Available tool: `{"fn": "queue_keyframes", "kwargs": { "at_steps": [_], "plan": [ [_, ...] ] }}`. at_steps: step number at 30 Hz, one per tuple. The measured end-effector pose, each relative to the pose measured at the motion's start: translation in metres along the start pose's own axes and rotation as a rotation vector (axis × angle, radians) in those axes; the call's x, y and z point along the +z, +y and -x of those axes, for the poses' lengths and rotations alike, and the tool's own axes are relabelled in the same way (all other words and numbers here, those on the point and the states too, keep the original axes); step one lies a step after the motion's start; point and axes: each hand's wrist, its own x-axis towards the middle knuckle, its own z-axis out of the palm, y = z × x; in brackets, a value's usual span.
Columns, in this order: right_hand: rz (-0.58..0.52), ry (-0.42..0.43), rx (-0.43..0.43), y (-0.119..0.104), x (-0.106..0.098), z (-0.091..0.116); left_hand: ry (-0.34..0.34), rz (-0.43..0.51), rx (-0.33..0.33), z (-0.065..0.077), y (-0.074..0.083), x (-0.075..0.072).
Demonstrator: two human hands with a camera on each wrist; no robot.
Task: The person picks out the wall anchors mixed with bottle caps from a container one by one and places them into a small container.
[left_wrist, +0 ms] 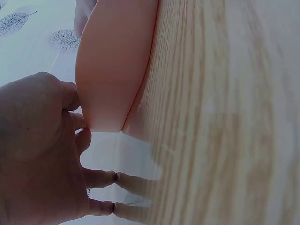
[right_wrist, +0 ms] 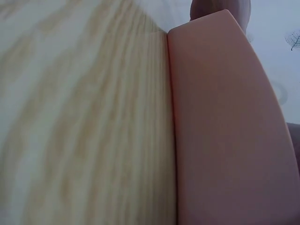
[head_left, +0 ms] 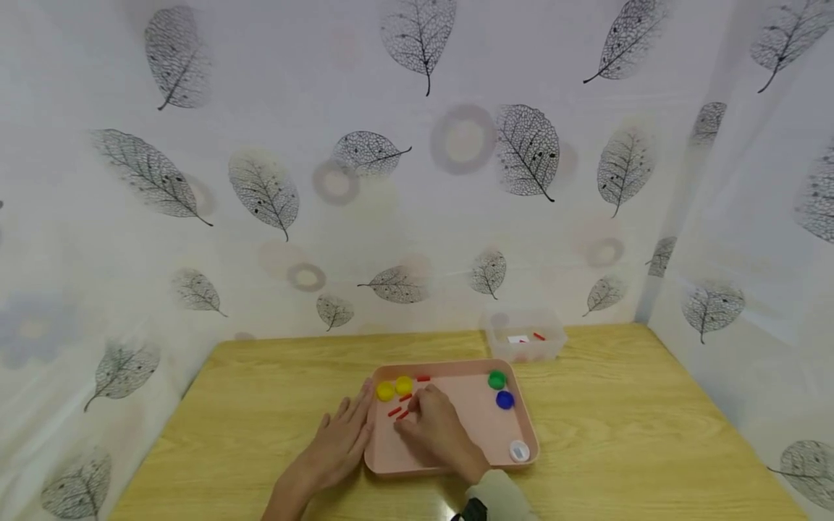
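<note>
A pink tray [head_left: 469, 427] stands on the wooden table. My left hand [head_left: 335, 441] lies against its left side, fingers extended and touching the rim; the left wrist view shows the same hand [left_wrist: 40, 154] at the tray wall [left_wrist: 117, 61]. Inside the tray, my right hand [head_left: 439, 427] has bent fingers beside several short red sticks [head_left: 394, 411]. Whether it pinches one is hidden. Two yellow caps [head_left: 385, 391] sit at the tray's upper left. A green cap [head_left: 497, 380] and a blue cap [head_left: 504, 399] are at the upper right, with a white round piece [head_left: 519, 451] at the lower right.
Behind the tray, toward the right, stands a translucent plastic box [head_left: 526, 349] holding a white piece and small red bits. A leaf-patterned curtain [head_left: 417, 217] encloses the back and sides of the table [head_left: 619, 420].
</note>
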Motion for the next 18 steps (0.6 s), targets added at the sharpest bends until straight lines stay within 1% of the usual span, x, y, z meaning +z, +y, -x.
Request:
{"fn": "queue_keyframes", "kwargs": {
  "at_steps": [10,18],
  "plan": [
    [0.052,0.029,-0.029,-0.0026,0.0092,-0.0054,-0.004,-0.001,-0.004,0.0000,-0.0004,-0.0010],
    [0.063,0.031,-0.039,-0.0048,0.0086,-0.0029,-0.001,0.001,-0.004,0.0004,0.0001,-0.0012]
  ]
}}
